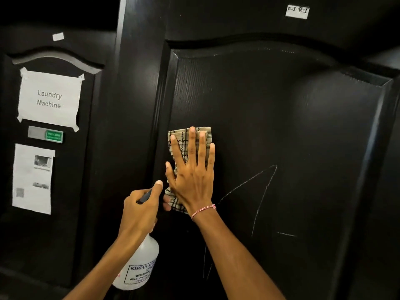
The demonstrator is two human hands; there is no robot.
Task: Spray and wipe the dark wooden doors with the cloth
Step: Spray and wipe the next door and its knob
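Note:
A dark wooden door (292,126) with a raised arched panel fills the right of the view. My right hand (191,169) lies flat with fingers spread, pressing a beige checked cloth (176,139) against the panel's left side. My left hand (140,211) grips the black trigger head of a translucent white spray bottle (140,265), held just left of the cloth, nozzle toward the door. Pale chalk-like scratch lines (259,191) run across the panel to the right of the cloth. A second dark door (86,191) stands at the left.
The left door carries a taped paper sign reading "Laundry Machine" (49,98), a small green and silver plate (45,135) and another printed sheet (32,178). A small white label (297,11) sits high on the right door. A dark frame post (134,83) separates the doors.

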